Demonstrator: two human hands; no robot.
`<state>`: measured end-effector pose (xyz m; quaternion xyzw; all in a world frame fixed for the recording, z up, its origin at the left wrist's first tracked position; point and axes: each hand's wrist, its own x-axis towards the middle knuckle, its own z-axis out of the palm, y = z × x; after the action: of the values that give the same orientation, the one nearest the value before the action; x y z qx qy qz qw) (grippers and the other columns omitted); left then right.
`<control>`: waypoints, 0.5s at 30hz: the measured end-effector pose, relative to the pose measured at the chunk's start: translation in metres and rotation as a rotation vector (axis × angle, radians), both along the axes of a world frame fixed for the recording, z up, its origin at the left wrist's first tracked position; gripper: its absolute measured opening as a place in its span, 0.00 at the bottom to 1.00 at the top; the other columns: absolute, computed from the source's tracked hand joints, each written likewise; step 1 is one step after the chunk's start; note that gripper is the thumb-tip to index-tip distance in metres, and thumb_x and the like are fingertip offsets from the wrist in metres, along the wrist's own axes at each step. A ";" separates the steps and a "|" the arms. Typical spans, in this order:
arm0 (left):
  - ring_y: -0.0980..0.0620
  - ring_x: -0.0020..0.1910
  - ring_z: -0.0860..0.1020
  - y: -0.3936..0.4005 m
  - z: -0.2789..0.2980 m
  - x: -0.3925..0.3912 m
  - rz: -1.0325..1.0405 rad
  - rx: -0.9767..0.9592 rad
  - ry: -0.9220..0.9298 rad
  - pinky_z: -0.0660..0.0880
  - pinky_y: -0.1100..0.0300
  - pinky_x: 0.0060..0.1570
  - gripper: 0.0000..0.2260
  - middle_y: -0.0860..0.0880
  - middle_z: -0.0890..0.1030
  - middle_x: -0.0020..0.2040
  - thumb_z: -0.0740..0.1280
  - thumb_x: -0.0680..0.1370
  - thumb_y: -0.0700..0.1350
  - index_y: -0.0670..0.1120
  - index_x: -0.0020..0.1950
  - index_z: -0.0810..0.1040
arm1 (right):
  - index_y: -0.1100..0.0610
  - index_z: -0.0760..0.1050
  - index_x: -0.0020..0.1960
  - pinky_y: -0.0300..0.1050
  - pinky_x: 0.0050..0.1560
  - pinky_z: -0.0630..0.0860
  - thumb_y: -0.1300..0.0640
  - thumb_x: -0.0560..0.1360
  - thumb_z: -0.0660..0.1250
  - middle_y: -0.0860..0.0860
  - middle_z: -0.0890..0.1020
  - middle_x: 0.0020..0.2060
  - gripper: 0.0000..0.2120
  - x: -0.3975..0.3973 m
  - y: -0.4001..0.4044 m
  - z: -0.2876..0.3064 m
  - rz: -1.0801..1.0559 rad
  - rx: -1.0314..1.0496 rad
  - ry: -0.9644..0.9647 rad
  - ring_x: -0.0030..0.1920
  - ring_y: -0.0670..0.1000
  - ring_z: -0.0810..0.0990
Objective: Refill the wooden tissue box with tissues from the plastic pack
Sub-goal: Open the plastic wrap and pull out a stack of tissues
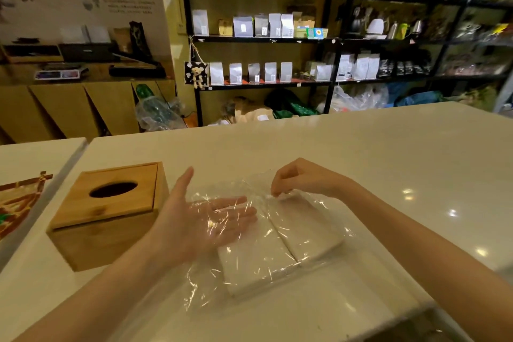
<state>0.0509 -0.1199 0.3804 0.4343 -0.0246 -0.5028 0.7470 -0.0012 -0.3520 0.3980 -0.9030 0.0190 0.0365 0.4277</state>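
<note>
A wooden tissue box (111, 214) with an oval slot in its lid stands closed on the white counter, left of centre. Beside it on the right lies a clear plastic pack (277, 247) holding two white stacks of tissues side by side. My left hand (200, 219) is open, palm up, with its fingers reaching inside the pack's open left end under the film. My right hand (302, 178) pinches the film at the pack's far edge and lifts it.
The white counter (361, 153) stretches far to the right and back. A second counter with a patterned sheet (19, 200) lies at the left, across a narrow gap. Black shelves with bags stand behind.
</note>
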 end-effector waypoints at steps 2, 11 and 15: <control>0.37 0.63 0.74 -0.002 -0.003 0.002 -0.072 -0.144 0.132 0.66 0.48 0.66 0.44 0.32 0.75 0.62 0.52 0.69 0.71 0.32 0.62 0.72 | 0.52 0.81 0.38 0.35 0.43 0.74 0.61 0.73 0.66 0.48 0.83 0.34 0.08 -0.001 -0.005 0.003 0.009 0.035 -0.015 0.34 0.39 0.78; 0.46 0.54 0.80 -0.057 -0.006 0.004 -0.130 0.082 -0.412 0.79 0.61 0.48 0.18 0.37 0.80 0.58 0.63 0.69 0.40 0.34 0.56 0.78 | 0.56 0.82 0.48 0.45 0.51 0.76 0.57 0.75 0.66 0.50 0.84 0.38 0.07 -0.009 -0.023 0.013 0.013 0.036 -0.015 0.40 0.45 0.81; 0.55 0.50 0.82 -0.072 -0.007 0.006 -0.078 0.126 -0.784 0.77 0.66 0.52 0.13 0.44 0.84 0.50 0.60 0.73 0.31 0.39 0.51 0.82 | 0.54 0.81 0.49 0.44 0.51 0.76 0.62 0.74 0.64 0.50 0.83 0.37 0.09 -0.009 -0.031 0.015 -0.034 0.004 0.015 0.40 0.45 0.81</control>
<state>0.0571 -0.1918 0.3734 0.6370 -0.2933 -0.3273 0.6333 -0.0100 -0.3831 0.4126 -0.9015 0.0376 0.0362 0.4297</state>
